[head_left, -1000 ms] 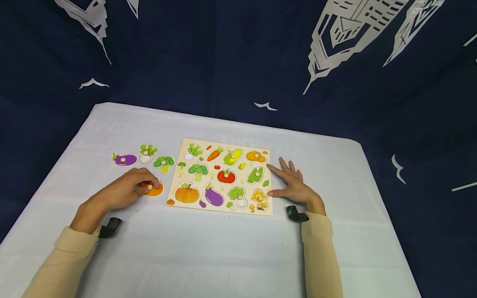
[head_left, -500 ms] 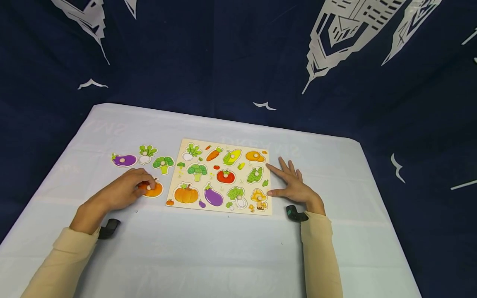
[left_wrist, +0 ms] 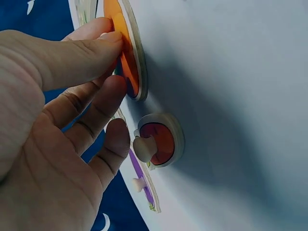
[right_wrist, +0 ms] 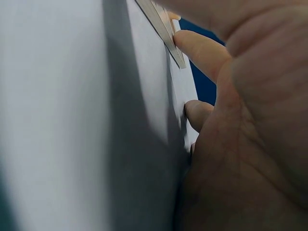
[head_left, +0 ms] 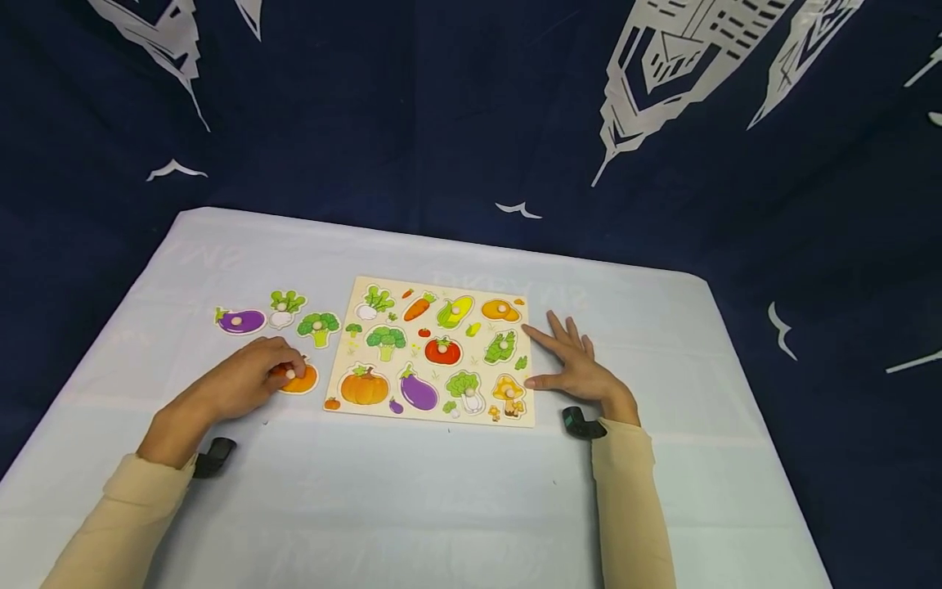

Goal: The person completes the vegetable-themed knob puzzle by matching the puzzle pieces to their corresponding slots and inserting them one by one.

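White cloth (head_left: 412, 499) bears faint unreadable lettering (head_left: 209, 256); left hand (head_left: 243, 380) pinches the pumpkin piece (head_left: 303, 380), right hand (head_left: 581, 372), spread, touches the board (head_left: 478, 364)

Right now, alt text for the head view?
A left hand holds an orange pumpkin piece beside a vegetable puzzle board; the right hand touches the board's right edge. An eggplant piece, turnip piece and broccoli piece lie beyond the left hand on a white table.
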Demonstrator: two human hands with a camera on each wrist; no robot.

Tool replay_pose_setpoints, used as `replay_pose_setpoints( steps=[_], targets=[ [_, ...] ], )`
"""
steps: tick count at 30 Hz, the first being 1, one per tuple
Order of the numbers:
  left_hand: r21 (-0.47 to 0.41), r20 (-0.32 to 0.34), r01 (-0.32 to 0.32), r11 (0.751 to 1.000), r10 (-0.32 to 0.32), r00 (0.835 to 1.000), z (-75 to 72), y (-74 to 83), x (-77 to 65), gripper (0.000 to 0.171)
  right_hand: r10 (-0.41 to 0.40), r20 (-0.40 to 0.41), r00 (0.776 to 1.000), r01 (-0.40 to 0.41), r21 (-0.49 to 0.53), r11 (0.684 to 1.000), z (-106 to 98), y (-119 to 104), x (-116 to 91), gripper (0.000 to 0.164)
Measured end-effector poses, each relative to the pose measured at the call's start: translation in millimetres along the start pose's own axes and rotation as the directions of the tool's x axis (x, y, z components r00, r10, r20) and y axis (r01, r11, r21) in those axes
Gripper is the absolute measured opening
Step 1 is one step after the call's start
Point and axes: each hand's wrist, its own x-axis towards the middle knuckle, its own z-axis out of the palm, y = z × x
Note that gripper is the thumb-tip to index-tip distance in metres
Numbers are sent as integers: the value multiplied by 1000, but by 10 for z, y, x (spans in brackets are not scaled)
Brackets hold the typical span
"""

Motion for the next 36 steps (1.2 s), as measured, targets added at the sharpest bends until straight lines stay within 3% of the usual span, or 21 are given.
replay_pose_setpoints(
  steps=[25,36],
  targets=[
    [24,-31,25,999,-24,999,2,25,-63,20,9,11,1000,-9,-6,1000,0,-6,42,98],
    [15,-12,47,999,-47,999,-9,108,-6,18,19,7,1000,-19,-5,1000,-5,-14,30,99]
  ],
)
